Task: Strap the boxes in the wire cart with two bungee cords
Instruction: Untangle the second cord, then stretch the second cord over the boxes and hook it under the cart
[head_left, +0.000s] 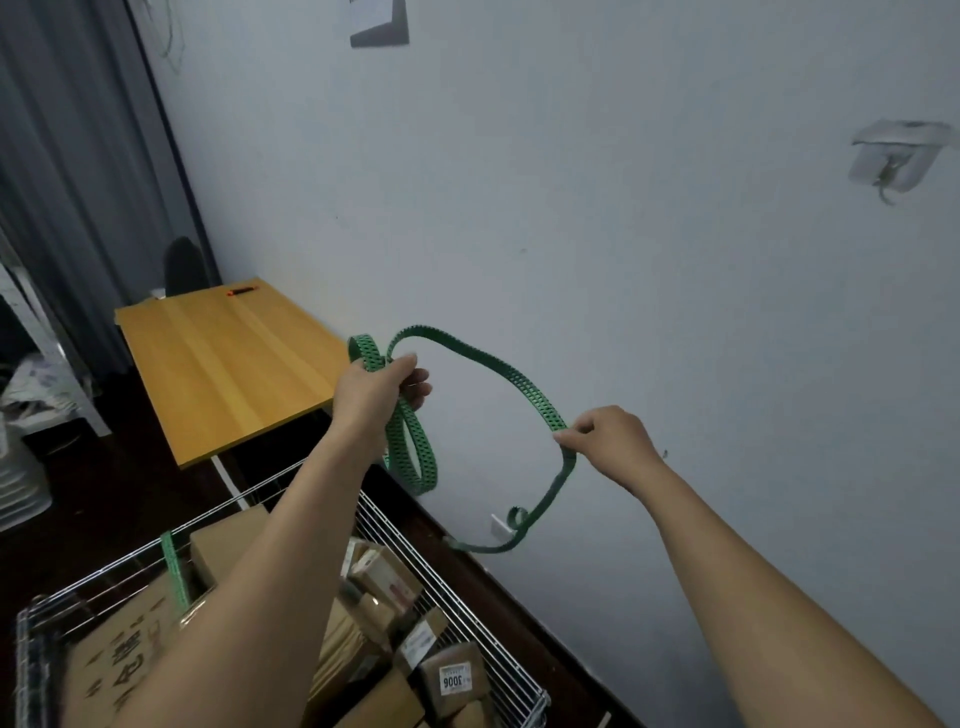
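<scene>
A green flat bungee cord (483, 358) is held up in front of the white wall. My left hand (376, 389) grips its bunched loops, and a loop hangs below that hand. My right hand (605, 434) pinches the cord further along; from there the free end curls down to the right of the cart. The wire cart (467, 587) stands below my arms, filled with several cardboard boxes (228, 545). Another green cord (174, 569) runs down from the cart's far rim over the boxes; my left forearm hides its lower part.
A wooden table (228, 364) stands beyond the cart against the wall, with an orange and black tool (241, 291) on its far edge. A dark chair back (182, 265) and grey curtains are behind it. A wall hook (896, 156) is at the upper right.
</scene>
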